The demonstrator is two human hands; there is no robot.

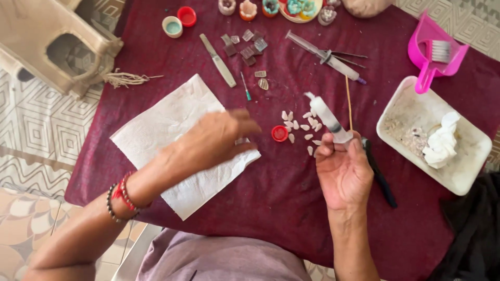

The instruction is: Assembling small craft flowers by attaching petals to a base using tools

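My right hand (pixel 342 171) holds a plastic syringe (pixel 327 117) with grey filling, its tip pointing up and left, together with a thin wooden stick (pixel 348 101). Just left of the syringe lie several small white shell-like pieces (pixel 301 126) and a red bottle cap (pixel 279 133). My left hand (pixel 216 139) hovers, blurred, over a white paper towel (pixel 156 130) on the maroon cloth (pixel 291 198); whether it pinches something is unclear. Beaded bracelets circle the left wrist.
A second syringe (pixel 323 54), a metal file (pixel 219 60), small glass tiles (pixel 246 47), a needle (pixel 245 87), two small caps (pixel 178 22), a pink dustpan with brush (pixel 432 49), a white tray (pixel 401 104) holding tissue, black pliers (pixel 379 174), decorated shells at the far edge.
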